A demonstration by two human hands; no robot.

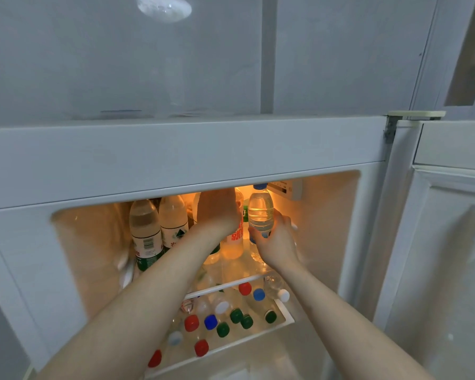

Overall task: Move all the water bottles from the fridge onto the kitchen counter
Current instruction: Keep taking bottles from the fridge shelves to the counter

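Both my arms reach into the open fridge [176, 160]. My right hand [276, 241] grips a clear blue-capped water bottle [261, 211], held tilted above the upper glass shelf [222, 286]. My left hand [218, 211] reaches deeper in and covers the top of a bottle with a red-lettered label [235, 244]; whether its fingers close on it is hidden. Two green-labelled bottles [146, 234] stand at the left of the same shelf. Below, several upright bottles show red, blue, green and white caps [210, 322].
The fridge door [450, 242] stands open at the right, with its hinge [390, 127] at the top corner. The fridge's top frame hangs low over the upper shelf. A white wall and a ceiling light [163, 8] are above.
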